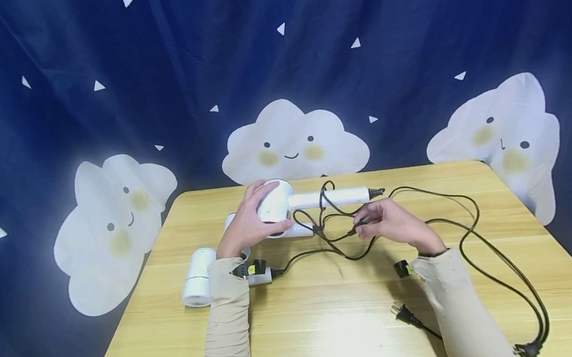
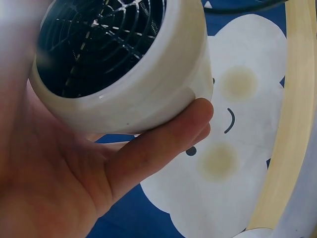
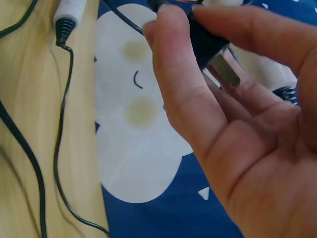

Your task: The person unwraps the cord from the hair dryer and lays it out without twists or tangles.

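Note:
In the head view my left hand grips a white hair dryer round its head, with the handle pointing right. The left wrist view shows the dryer's dark round grille near the palm and a finger along its white rim. My right hand pinches a black plug between thumb and fingers; a flat metal prong shows in the right wrist view. Between the hands hangs a looped, tangled black cord. Behind the left hand, a second white hair dryer is partly hidden.
Another white hair dryer lies at the left, partly covered by the left forearm. One loose plug lies beside the right forearm; more plugs sit at the lower right, with long cords running to them across the wooden table.

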The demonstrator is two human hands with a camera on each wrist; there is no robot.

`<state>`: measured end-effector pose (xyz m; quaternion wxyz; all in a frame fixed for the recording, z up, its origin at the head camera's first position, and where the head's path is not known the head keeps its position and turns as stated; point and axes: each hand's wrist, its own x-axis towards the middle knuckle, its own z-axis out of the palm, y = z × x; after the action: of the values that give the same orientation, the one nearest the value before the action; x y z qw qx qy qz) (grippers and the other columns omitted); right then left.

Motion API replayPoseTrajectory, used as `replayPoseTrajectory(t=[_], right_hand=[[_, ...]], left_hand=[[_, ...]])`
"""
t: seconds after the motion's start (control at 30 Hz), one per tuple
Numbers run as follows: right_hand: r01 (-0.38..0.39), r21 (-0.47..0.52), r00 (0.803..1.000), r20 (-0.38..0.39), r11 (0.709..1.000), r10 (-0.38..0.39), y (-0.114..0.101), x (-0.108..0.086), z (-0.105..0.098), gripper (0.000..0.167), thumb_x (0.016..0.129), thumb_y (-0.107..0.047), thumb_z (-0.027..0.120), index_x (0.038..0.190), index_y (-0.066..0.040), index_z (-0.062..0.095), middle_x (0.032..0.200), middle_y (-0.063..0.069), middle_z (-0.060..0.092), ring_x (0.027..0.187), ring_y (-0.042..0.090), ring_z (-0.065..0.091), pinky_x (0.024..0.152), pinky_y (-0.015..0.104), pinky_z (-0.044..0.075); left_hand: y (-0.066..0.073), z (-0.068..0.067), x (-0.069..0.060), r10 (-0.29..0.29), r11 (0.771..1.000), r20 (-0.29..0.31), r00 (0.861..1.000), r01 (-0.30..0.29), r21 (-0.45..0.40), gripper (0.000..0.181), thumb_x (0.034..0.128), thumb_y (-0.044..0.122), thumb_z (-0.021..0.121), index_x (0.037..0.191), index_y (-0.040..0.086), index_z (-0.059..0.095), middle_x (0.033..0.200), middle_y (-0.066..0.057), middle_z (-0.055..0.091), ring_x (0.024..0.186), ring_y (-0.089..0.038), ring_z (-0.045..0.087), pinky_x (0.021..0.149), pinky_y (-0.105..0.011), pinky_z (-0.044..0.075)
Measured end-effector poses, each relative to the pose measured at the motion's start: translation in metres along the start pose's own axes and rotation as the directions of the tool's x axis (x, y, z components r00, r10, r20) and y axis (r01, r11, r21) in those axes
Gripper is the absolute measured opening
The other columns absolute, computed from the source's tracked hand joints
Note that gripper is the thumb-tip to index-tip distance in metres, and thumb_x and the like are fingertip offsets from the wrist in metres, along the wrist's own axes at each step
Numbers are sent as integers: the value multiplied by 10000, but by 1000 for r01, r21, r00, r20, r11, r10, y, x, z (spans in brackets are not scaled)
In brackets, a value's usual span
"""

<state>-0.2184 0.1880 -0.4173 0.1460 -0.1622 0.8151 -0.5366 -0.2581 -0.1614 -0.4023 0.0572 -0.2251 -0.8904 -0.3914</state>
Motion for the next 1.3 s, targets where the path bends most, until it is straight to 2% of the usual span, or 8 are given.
replayPoseTrajectory(t=[0.17, 0.3, 0.6, 0.67, 0.8, 1.0, 1.13, 1.3], right_hand=[[-57, 125, 996, -60, 990, 65, 6, 4, -1, 346, 928, 13, 670, 1220, 182, 592, 963, 112, 775, 818, 152, 760, 852, 397, 628], [-73, 235, 992, -87, 969, 95, 10, 7, -2, 401, 934, 22, 668, 1262, 217, 545, 995, 111, 780, 854, 148, 766, 882, 372, 617], [-56, 460, 979, -150, 886, 140, 21, 11, -7, 117, 928, 108, 636, 1041, 77, 639, 883, 36, 783, 816, 142, 778, 839, 274, 614], [-54, 478, 974, -166, 877, 151, 22, 12, -8, 127, 926, 121, 622, 1048, 98, 649, 862, 29, 783, 822, 140, 780, 838, 261, 611], [-48, 458, 966, -205, 888, 158, 24, 13, -9, 175, 920, 135, 596, 1094, 141, 620, 890, 31, 775, 836, 123, 773, 862, 269, 607], [-26, 480, 948, -266, 877, 173, 21, 10, -13, 239, 899, 221, 493, 1116, 124, 517, 1123, 173, 585, 846, 120, 748, 883, 261, 602], [37, 515, 937, -315, 856, 150, 20, 5, -18, 267, 898, 232, 514, 1064, 62, 635, 1058, 100, 651, 864, 99, 739, 851, 250, 609], [118, 529, 927, -362, 841, 98, 21, 1, -25, 229, 940, 121, 618, 952, -77, 733, 887, -59, 786, 862, 56, 744, 777, 233, 617]], left_hand=[[1, -1, 0, -9, 1000, -11, 1000, 9, -3, 919, 725, 501, 899, 1528, 367, 473, 1653, -30, 323, 1332, -345, 517, 1005, -569, 504], [1, -1, -1, 3, 1000, -21, 1000, -3, -1, 919, 718, 501, 905, 1522, 376, 478, 1643, -8, 337, 1347, -330, 503, 1015, -574, 498], [2, -2, -2, 24, 1000, -10, 1000, -24, -13, 918, 715, 495, 906, 1520, 386, 480, 1652, -3, 332, 1368, -323, 489, 1017, -571, 489], [3, -2, -2, 34, 999, -3, 999, -35, -21, 916, 713, 476, 909, 1519, 376, 485, 1645, -5, 340, 1358, -325, 494, 1015, -562, 490], [3, -1, -2, 41, 999, 15, 999, -41, -22, 913, 712, 452, 909, 1519, 359, 491, 1638, -14, 344, 1347, -329, 499, 1022, -554, 483], [4, 0, -2, 48, 999, 37, 998, -47, -27, 912, 711, 449, 904, 1520, 336, 498, 1640, -44, 345, 1364, -344, 489, 1046, -566, 462], [5, 1, -1, 49, 998, 55, 997, -48, -30, 919, 705, 454, 906, 1519, 327, 501, 1648, -65, 337, 1399, -355, 467, 1071, -580, 449], [5, 2, -1, 41, 999, 80, 996, -39, -27, 927, 691, 477, 922, 1509, 355, 503, 1667, -37, 315, 1434, -342, 446, 1076, -581, 447]])
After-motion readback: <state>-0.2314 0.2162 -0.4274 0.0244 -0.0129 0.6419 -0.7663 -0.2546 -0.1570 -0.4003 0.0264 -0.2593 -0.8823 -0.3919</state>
